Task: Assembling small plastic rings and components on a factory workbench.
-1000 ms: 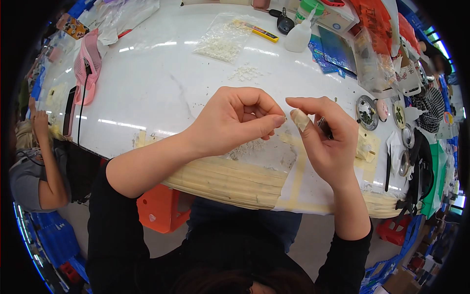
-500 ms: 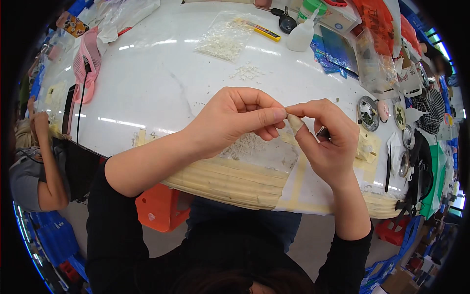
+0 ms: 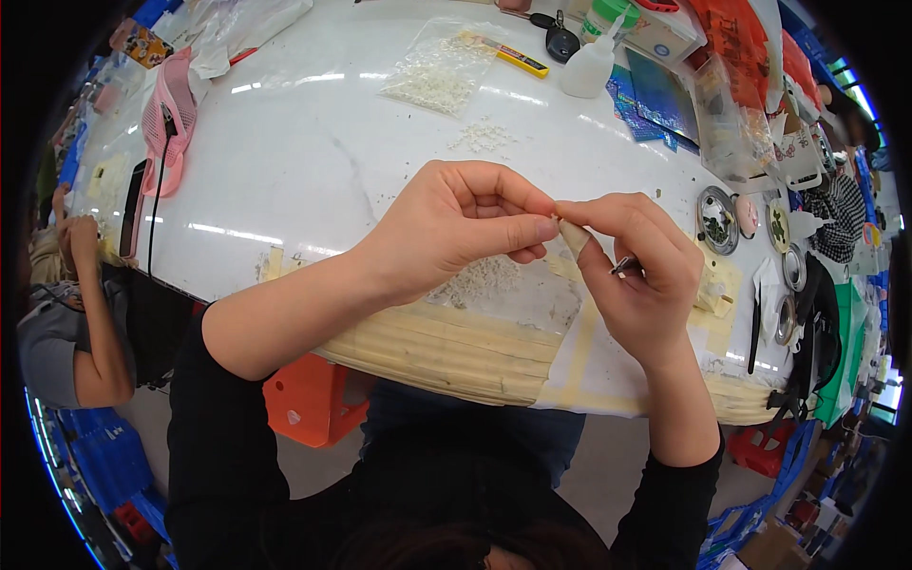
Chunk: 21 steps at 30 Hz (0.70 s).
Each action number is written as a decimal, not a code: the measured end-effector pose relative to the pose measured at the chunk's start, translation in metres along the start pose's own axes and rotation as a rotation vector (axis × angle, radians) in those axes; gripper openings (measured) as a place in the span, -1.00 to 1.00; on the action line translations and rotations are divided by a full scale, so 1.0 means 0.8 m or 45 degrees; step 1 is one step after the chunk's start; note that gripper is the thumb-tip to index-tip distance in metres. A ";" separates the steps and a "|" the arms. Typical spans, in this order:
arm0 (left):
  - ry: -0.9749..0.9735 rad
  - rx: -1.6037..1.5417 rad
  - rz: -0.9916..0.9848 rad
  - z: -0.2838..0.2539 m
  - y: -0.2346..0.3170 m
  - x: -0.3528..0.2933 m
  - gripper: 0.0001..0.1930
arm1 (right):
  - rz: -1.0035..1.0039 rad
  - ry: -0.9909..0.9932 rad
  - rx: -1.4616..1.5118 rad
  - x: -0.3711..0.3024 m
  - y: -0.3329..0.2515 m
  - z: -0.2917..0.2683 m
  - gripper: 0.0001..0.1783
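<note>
My left hand (image 3: 446,223) and my right hand (image 3: 646,266) meet above the table (image 3: 313,171), fingertips touching. The left thumb and index finger are pinched together; whatever they hold is too small to make out. On my right thumb sits a pale beige cover (image 3: 574,237), like a finger cot or wrapped tape. The right index finger and thumb close in on the same spot. A small dark metal tool (image 3: 625,267) shows in the curl of the right fingers, mostly hidden. Beneath the hands lies a pile of small white pieces (image 3: 480,282).
Farther off lie a clear bag of white pieces (image 3: 432,85), a yellow cutter knife (image 3: 522,63), a white squeeze bottle (image 3: 588,68) and car keys (image 3: 561,43). Round metal dishes (image 3: 716,220) stand at right. Beige tape (image 3: 446,351) covers the front edge. Another person (image 3: 81,323) sits at left.
Both hands stay joined at the fingertips. My right hand has turned slightly and shifted a little to the right, so more of the metal tool shows.
</note>
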State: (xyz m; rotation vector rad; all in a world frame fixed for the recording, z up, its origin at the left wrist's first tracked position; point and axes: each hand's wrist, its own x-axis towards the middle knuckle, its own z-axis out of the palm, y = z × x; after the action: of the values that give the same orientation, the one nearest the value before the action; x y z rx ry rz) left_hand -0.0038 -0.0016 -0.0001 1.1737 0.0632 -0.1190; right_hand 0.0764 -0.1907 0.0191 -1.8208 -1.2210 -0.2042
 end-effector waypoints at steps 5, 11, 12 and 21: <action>0.013 0.033 0.021 0.000 0.001 0.000 -0.88 | 0.099 -0.034 0.111 0.000 -0.003 -0.002 -0.55; 0.029 0.132 0.051 0.001 0.007 -0.001 -0.88 | 0.050 -0.031 0.076 0.001 -0.003 -0.003 -0.55; 0.017 0.146 0.038 0.000 0.007 -0.001 -0.88 | 0.028 -0.025 0.053 0.001 -0.001 -0.002 -0.55; 0.005 0.187 0.080 0.000 0.006 0.000 -0.89 | 0.022 -0.034 0.064 0.001 0.000 -0.003 -0.59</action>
State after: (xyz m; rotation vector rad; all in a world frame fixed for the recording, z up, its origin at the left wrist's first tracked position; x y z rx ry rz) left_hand -0.0032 -0.0002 0.0040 1.3217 0.0211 -0.0668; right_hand 0.0775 -0.1917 0.0211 -1.7957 -1.2179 -0.1386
